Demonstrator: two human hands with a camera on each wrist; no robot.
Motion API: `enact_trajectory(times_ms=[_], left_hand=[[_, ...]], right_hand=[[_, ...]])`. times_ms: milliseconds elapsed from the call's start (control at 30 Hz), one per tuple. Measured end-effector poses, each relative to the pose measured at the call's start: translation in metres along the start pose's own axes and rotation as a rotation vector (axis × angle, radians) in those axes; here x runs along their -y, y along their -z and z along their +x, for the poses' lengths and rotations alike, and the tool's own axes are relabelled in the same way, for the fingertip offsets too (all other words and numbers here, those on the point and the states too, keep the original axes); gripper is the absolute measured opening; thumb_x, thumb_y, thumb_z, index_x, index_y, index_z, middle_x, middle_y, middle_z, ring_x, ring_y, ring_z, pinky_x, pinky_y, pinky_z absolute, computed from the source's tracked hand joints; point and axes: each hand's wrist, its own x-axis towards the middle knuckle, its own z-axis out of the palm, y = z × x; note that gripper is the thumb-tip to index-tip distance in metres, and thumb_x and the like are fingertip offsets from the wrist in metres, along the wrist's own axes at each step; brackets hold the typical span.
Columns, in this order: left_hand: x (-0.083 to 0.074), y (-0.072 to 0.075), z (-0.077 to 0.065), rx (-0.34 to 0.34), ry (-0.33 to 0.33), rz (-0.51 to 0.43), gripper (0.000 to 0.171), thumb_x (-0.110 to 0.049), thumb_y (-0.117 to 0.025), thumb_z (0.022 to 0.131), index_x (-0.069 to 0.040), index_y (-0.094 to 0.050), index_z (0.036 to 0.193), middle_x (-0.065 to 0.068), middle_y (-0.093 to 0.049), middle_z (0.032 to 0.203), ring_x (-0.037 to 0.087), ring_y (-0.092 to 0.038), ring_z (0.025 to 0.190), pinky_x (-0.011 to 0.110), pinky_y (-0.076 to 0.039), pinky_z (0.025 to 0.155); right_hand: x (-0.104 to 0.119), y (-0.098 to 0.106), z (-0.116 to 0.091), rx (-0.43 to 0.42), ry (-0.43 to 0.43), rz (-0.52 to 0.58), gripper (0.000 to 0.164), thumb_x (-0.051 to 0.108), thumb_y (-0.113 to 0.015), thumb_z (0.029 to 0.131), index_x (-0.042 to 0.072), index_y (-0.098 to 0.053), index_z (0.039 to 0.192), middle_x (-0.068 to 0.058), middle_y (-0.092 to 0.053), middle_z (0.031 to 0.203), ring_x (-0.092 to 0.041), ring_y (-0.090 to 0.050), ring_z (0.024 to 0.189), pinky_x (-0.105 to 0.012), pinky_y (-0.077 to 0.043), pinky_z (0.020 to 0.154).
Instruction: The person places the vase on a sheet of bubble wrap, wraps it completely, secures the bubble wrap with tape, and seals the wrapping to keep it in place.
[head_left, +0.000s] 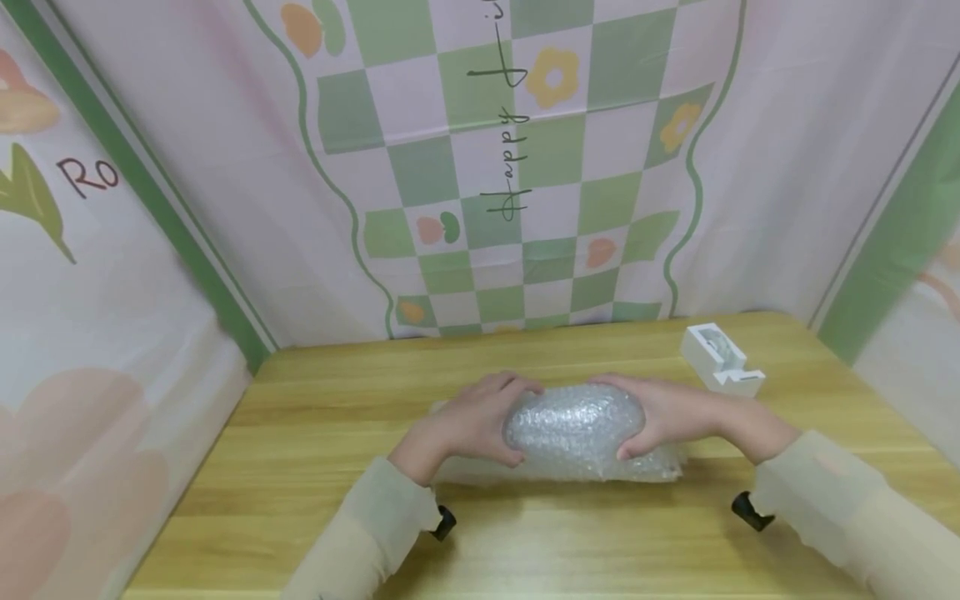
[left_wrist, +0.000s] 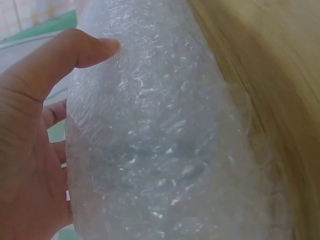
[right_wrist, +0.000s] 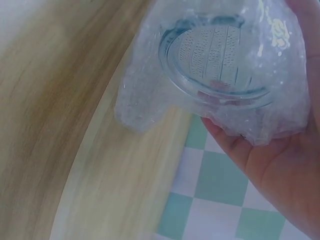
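A roll of clear bubble wrap lies sideways across the middle of the wooden table, with loose flaps spreading at both ends. Inside it is a clear glass vessel; its round end shows through the wrap in the right wrist view, but whether it is a cup or a jar I cannot tell. My left hand grips the roll's left end, thumb on the near side and fingers behind. Around the right end curls my right hand, its thumb also in front. The left wrist view shows the thumb pressing the wrap.
A white tape dispenser with a roll of clear tape stands at the back right of the wooden table. Behind the table hangs a cloth with a green check pattern. Patterned cloth also hangs at both sides.
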Motion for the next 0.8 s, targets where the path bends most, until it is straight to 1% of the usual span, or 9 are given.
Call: enact_trajectory(times_ms=[100,233,367,433,500,667,800], left_hand=[[-0.001,0.0,-0.001,-0.002,0.0,0.005,0.088,-0.03,-0.087,0.077,-0.019,-0.043,0.153,0.002,-0.047,0.152,0.023,-0.044,0.139,0.045,-0.037,0.116],[-0.001,-0.002,-0.001,0.014,0.011,0.016,0.091,-0.03,-0.085,0.08,-0.017,-0.038,0.157,0.004,-0.044,0.156,0.024,-0.044,0.141,0.042,-0.036,0.117],[-0.002,-0.007,0.0,0.018,0.011,0.065,0.103,-0.04,-0.088,0.077,-0.014,-0.033,0.16,0.006,-0.042,0.157,0.025,-0.045,0.14,0.042,-0.038,0.116],[-0.002,-0.009,0.001,0.009,0.011,0.095,0.107,-0.045,-0.091,0.074,-0.012,-0.034,0.159,0.007,-0.044,0.156,0.025,-0.046,0.139,0.042,-0.039,0.115],[-0.003,-0.011,0.002,0.002,0.012,0.126,0.11,-0.047,-0.092,0.072,-0.011,-0.034,0.158,0.007,-0.045,0.155,0.025,-0.047,0.138,0.041,-0.04,0.114],[-0.006,-0.012,0.005,0.005,0.033,0.183,0.108,-0.046,-0.092,0.073,-0.009,-0.035,0.157,0.009,-0.047,0.152,0.025,-0.049,0.136,0.04,-0.044,0.112],[-0.008,-0.011,0.005,0.011,0.047,0.193,0.106,-0.045,-0.092,0.074,-0.009,-0.036,0.157,0.01,-0.048,0.152,0.026,-0.049,0.136,0.041,-0.044,0.111]], right_hand=[[-0.001,0.0,0.001,0.0,-0.005,-0.005,0.107,0.047,-0.089,0.074,-0.003,-0.036,0.153,-0.031,-0.051,0.143,-0.051,-0.054,0.122,-0.069,-0.046,0.098],[-0.003,0.0,0.001,-0.007,-0.009,-0.01,0.109,0.048,-0.089,0.075,-0.006,-0.035,0.153,-0.034,-0.047,0.146,-0.055,-0.049,0.127,-0.071,-0.041,0.103],[-0.003,0.0,0.002,-0.026,-0.002,-0.007,0.109,0.047,-0.089,0.075,-0.008,-0.035,0.152,-0.036,-0.043,0.148,-0.057,-0.045,0.131,-0.072,-0.037,0.106],[-0.002,0.0,0.002,-0.038,0.007,-0.01,0.109,0.047,-0.088,0.075,-0.009,-0.036,0.152,-0.036,-0.042,0.148,-0.057,-0.044,0.131,-0.072,-0.037,0.105],[-0.001,0.0,0.003,-0.048,0.017,-0.027,0.109,0.049,-0.088,0.075,-0.009,-0.037,0.151,-0.036,-0.042,0.148,-0.058,-0.043,0.131,-0.072,-0.037,0.105],[0.003,0.0,0.004,-0.059,0.048,-0.066,0.108,0.053,-0.086,0.074,-0.007,-0.039,0.151,-0.034,-0.044,0.147,-0.056,-0.045,0.13,-0.071,-0.04,0.103],[0.004,0.0,0.004,-0.082,0.092,-0.141,0.104,0.057,-0.083,0.078,-0.004,-0.041,0.151,-0.029,-0.048,0.145,-0.05,-0.051,0.127,-0.067,-0.045,0.101]])
